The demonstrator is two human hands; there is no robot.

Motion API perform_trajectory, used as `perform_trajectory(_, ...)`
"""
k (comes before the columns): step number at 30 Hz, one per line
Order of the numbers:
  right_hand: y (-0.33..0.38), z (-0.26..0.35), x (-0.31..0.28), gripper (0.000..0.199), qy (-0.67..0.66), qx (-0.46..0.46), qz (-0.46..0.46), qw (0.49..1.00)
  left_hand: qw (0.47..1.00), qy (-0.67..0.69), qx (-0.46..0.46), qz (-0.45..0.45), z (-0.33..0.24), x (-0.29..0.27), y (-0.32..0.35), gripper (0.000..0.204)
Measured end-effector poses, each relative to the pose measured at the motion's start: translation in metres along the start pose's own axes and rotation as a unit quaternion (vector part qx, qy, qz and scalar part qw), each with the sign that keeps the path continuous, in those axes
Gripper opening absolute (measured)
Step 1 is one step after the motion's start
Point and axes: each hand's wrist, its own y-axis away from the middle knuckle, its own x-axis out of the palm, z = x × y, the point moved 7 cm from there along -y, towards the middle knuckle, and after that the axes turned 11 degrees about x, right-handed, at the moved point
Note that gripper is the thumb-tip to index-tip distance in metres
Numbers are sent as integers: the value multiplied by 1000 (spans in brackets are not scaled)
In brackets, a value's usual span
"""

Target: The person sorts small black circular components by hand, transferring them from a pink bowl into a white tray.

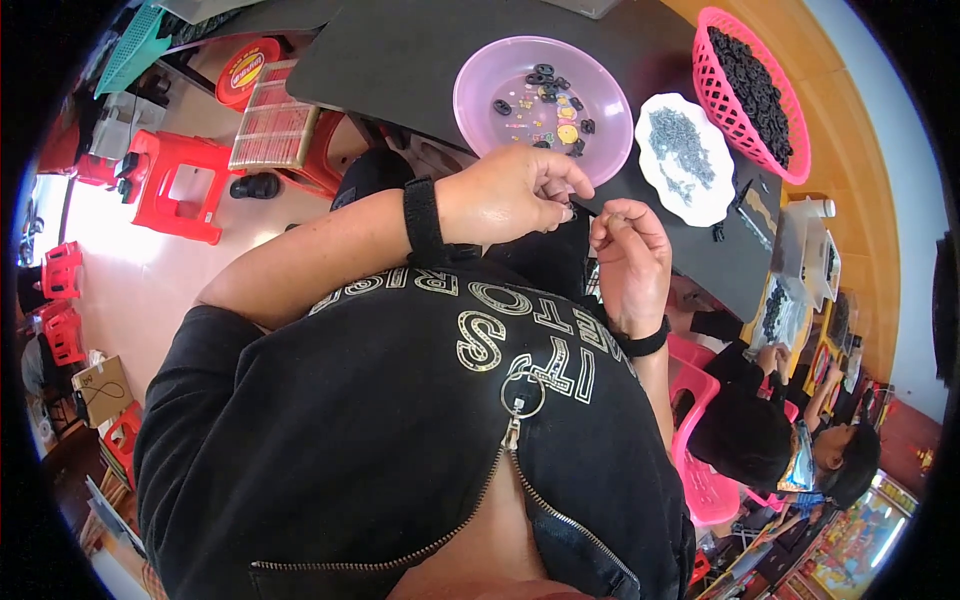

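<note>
My left hand (505, 195) hovers at the near edge of a pink-purple basin (470, 85), its fingers curled and its thumb pressed in. A tiny dark piece shows at the thumb tip, too small to name. Close by on the right, my right hand (637, 262) pinches with thumb and forefinger; whatever it grips is hidden. The two hands are apart by a small gap. Several small black ring-like parts (543, 72) lie in the basin, over a printed yellow and pink pattern on its bottom.
On the dark table (390, 60) a white scalloped dish (722, 205) holds many small grey metallic pieces. Beyond it a pink lattice basket (790, 160) is heaped with black parts (748, 90). Red stools (180, 180) stand at left. Other people (745, 430) sit at lower right.
</note>
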Motion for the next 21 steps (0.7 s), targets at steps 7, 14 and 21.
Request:
perform_trajectory(7,2,2,4,12,16,-14,6,1000,997,45,-66,-14,10,-2,1,19)
perform_trajectory(14,4,6,10,13,80,-5,-14,997,999,21,-40,-2,4,-1,2,18)
perform_trajectory(21,4,4,8,10,137,-20,-31,990,1000,11,-12,1,0,0,2,19)
